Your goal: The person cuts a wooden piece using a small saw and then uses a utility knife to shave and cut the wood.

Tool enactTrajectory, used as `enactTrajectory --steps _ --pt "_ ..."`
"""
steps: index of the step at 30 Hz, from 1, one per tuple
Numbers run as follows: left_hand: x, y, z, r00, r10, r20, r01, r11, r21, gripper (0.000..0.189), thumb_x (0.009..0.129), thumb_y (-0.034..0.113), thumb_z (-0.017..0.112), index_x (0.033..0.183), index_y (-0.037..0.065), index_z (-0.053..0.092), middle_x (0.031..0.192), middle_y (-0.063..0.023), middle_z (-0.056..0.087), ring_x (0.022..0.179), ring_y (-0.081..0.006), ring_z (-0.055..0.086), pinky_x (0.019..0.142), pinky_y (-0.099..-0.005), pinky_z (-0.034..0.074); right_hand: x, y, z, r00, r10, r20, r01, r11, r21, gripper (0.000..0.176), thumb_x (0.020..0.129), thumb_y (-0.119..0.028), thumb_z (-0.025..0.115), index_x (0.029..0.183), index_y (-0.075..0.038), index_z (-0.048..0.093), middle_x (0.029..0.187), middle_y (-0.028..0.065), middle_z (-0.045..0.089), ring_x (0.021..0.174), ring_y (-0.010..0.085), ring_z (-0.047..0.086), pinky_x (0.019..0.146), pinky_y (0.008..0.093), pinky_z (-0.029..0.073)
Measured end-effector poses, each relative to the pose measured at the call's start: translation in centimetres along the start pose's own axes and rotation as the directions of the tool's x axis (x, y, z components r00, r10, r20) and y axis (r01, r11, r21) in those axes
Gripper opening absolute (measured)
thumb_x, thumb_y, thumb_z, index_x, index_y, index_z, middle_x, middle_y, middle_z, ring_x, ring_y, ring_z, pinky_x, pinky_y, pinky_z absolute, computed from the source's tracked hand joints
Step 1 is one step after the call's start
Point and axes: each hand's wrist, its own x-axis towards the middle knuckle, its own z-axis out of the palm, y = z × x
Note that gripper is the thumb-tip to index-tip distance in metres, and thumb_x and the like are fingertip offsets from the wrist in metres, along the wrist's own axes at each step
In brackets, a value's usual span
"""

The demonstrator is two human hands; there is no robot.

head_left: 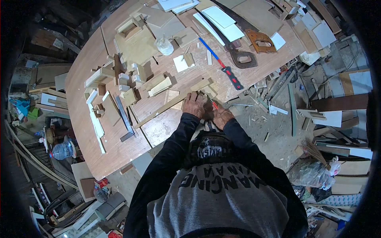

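Note:
My left hand (193, 105) lies over a long narrow wooden strip (160, 112) near the table's front edge, its fingers bent onto the wood. Close beside it, my right hand (222, 117) is closed around a slim red tool (214, 105); most of it is hidden by the fingers, so its kind does not show. Short wood pieces (207, 88) lie just beyond both hands, by the strip's far end. Left of the hands, a small pale block (160, 87) rests on the table.
On the table (85, 51) lie a try square (124, 119), a blue-and-red tool (226, 71), handsaws (243, 58), a clear jar (164, 45) and several wooden parts. Offcuts (260, 103) litter the floor at right. A broom (316, 154) and plastic bags (313, 172) stand further right.

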Motion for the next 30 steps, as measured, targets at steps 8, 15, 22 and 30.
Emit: enactTrajectory --steps 8,15,22,30 --pt "0.3 -0.5 -2.5 0.971 -0.207 0.121 0.214 0.976 -0.05 0.036 0.077 0.015 0.054 0.111 0.005 0.05 0.104 -0.0158 0.05 0.099 -0.0315 0.05 0.083 -0.0377 0.045 0.0 0.8 -5.3 0.984 0.107 0.141 -0.147 0.936 0.321 0.026 0.088 -0.026 0.045 0.104 -0.005 0.046 0.084 0.0249 0.057 0.075 0.039 0.058 0.064 0.0437 0.045" --pt "2.2 -7.0 -5.9 0.907 -0.42 -0.004 0.419 0.905 -0.075 0.043 0.078 0.02 0.056 0.12 0.01 0.047 0.111 -0.0135 0.048 0.102 -0.0324 0.048 0.084 -0.0424 0.044 4.6 -0.8 -6.7 0.999 -0.019 -0.028 0.026 0.971 0.239 0.022 0.087 -0.023 0.045 0.099 -0.005 0.044 0.082 0.0281 0.056 0.077 0.0464 0.055 0.066 0.05 0.044" --pt "2.9 -10.3 -6.9 0.903 -0.429 0.019 0.395 0.849 0.351 0.047 0.074 0.021 0.058 0.12 0.016 0.049 0.112 -0.0097 0.045 0.109 -0.0275 0.042 0.086 -0.0543 0.034 7.8 0.7 -6.2 0.999 0.035 0.033 -0.043 0.951 0.306 0.022 0.082 -0.023 0.053 0.093 -0.003 0.054 0.087 0.0207 0.058 0.084 0.0343 0.057 0.073 0.0376 0.046" --pt "3.3 -6.2 -4.3 0.944 -0.329 -0.025 0.319 0.892 0.319 0.053 0.072 0.021 0.058 0.123 0.018 0.046 0.116 -0.0061 0.046 0.107 -0.0246 0.043 0.086 -0.0537 0.032 10.5 3.3 -0.9 0.972 0.021 -0.234 0.041 0.966 0.257 0.027 0.077 -0.019 0.06 0.1 -0.004 0.058 0.092 0.0161 0.062 0.087 0.0299 0.06 0.077 0.0333 0.047"
